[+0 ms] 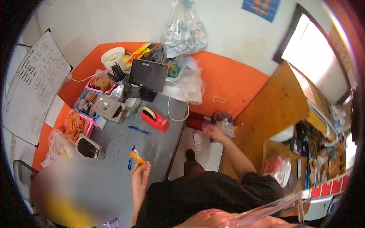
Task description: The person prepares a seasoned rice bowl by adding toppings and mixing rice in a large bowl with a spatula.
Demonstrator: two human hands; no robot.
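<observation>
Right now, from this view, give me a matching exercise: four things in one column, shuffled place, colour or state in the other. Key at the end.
Things
1. Tape dispenser
2. Orange packet
3. Whiteboard
4. Clear plastic bag

Place, colour or state
A. Held up in the fingertips of the left hand
B. Hanging full against the white wall
C. Red, on the grey desk
D. Marked with handwriting, at the far left

Pairs: 1-C, 2-A, 3-D, 4-B

A black short-sleeved top (197,195), clear-framed glasses (266,210) and a dark shoe (190,154).
</observation>
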